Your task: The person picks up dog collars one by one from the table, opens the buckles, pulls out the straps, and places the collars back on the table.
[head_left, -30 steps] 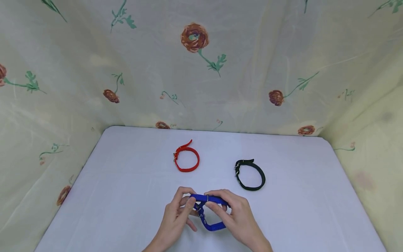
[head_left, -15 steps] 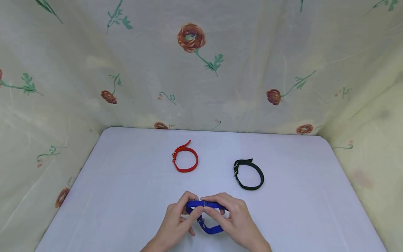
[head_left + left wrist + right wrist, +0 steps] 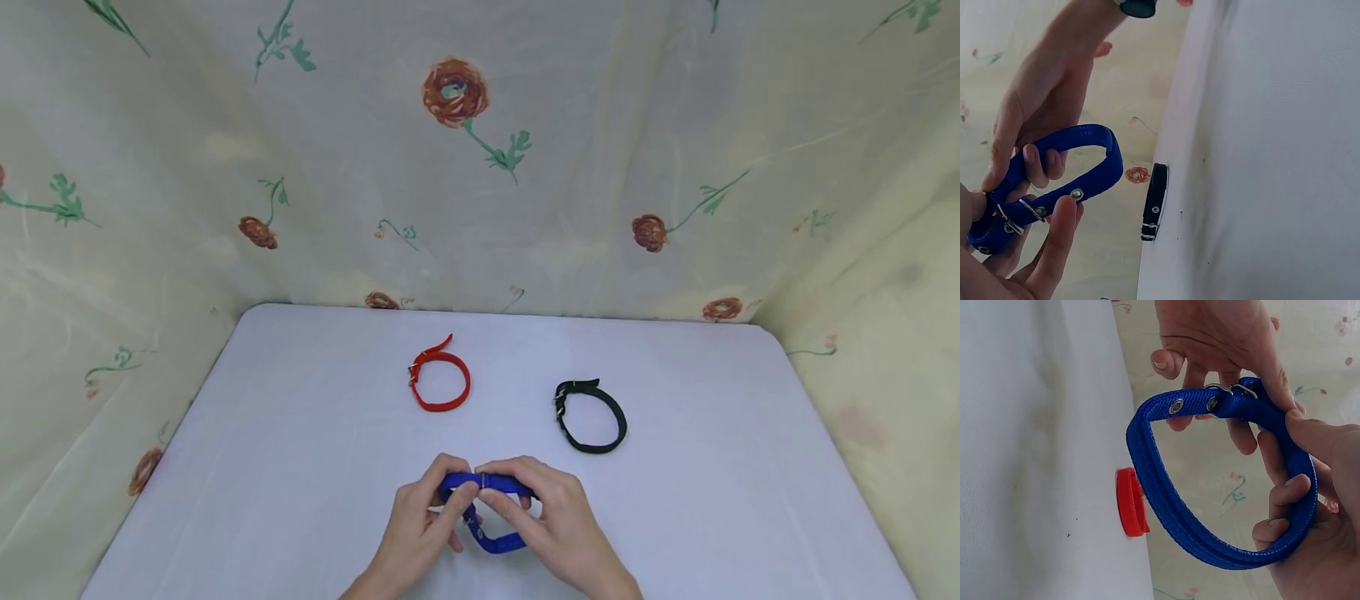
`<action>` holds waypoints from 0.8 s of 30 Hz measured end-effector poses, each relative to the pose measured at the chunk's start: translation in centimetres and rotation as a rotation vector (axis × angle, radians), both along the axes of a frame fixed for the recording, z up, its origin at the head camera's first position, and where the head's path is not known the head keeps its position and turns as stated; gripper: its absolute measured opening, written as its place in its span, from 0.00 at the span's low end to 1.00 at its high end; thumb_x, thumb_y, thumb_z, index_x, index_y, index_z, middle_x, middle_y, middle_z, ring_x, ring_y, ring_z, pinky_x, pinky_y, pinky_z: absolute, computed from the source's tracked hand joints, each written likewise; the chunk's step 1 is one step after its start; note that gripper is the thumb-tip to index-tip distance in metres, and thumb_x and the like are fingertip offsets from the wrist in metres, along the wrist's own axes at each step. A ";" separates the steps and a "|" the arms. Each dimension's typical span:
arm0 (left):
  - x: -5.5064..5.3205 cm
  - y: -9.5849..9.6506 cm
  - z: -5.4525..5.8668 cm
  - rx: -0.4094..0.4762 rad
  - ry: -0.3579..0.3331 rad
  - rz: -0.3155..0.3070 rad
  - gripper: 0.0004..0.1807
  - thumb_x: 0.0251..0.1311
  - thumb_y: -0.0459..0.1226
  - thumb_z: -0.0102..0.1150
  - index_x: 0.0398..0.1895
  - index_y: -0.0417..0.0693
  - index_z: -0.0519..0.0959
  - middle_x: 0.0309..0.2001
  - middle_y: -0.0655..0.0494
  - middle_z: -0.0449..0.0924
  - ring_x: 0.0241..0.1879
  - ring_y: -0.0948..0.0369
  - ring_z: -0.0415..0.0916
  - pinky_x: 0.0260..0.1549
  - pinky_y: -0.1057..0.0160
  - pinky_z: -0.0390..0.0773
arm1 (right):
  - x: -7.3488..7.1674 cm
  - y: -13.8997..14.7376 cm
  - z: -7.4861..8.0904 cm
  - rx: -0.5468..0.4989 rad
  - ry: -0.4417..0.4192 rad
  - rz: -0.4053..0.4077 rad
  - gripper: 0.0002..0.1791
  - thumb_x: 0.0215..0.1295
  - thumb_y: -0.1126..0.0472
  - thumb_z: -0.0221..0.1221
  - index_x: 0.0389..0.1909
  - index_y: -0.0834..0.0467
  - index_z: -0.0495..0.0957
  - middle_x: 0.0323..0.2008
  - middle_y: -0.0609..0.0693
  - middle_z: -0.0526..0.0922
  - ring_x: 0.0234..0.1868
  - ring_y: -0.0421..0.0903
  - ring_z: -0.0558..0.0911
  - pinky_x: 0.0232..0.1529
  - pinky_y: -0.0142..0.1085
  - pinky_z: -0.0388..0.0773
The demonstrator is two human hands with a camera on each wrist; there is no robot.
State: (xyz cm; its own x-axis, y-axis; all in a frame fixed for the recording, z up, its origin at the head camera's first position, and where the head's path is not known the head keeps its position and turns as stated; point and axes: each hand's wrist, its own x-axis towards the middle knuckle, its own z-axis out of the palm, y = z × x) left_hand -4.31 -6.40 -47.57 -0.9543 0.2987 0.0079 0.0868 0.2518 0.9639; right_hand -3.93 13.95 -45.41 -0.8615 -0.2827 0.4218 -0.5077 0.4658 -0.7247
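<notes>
A blue pet collar [image 3: 501, 545], closed into a loop, is held between both hands above the near part of the table. My left hand [image 3: 414, 527] pinches its upper strap with the thumb in front. My right hand [image 3: 561, 518] grips the same strap from the other side, the two thumbs close together by a metal keeper. The right wrist view shows the collar [image 3: 1169, 509] with its buckle [image 3: 1244, 390] and eyelets near the left hand [image 3: 1222, 331]. There, fingers of the right hand [image 3: 1329, 540] curl around the strap. In the head view, hands hide parts of the loop.
A red collar [image 3: 466, 385] lies on the white-covered table [image 3: 262, 433] beyond the hands. Right of it, a little nearer, is a black collar [image 3: 619, 423]. A flower-patterned curtain [image 3: 555, 208] surrounds the table's back and sides.
Both hands and the blue collar have shifted slightly down and left in the head view. The left thumb has moved along the strap towards the right thumb. The red and black collars remain on the table.
</notes>
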 end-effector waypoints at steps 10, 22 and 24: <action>0.4 -0.1 0.3 -0.003 -0.071 0.032 0.08 0.86 0.46 0.49 0.55 0.54 0.73 0.39 0.46 0.85 0.33 0.67 0.87 0.21 0.54 0.87 | 0.1 0.0 0.0 0.003 -0.110 -0.024 0.09 0.75 0.54 0.67 0.53 0.43 0.86 0.40 0.33 0.87 0.34 0.29 0.76 0.33 0.27 0.77; 0.5 -0.3 0.3 0.055 -0.077 0.064 0.08 0.86 0.44 0.48 0.57 0.51 0.68 0.45 0.41 0.91 0.32 0.66 0.88 0.20 0.53 0.85 | 0.1 0.1 0.0 -0.035 -0.203 -0.035 0.10 0.75 0.52 0.68 0.53 0.42 0.86 0.39 0.34 0.87 0.34 0.31 0.77 0.33 0.29 0.78; 0.5 -0.2 0.3 0.066 -0.081 0.073 0.09 0.86 0.44 0.48 0.57 0.50 0.67 0.46 0.41 0.91 0.32 0.66 0.89 0.20 0.53 0.86 | 0.2 0.1 0.1 -0.081 -0.246 -0.037 0.09 0.75 0.54 0.68 0.52 0.43 0.86 0.37 0.36 0.87 0.34 0.31 0.78 0.33 0.30 0.78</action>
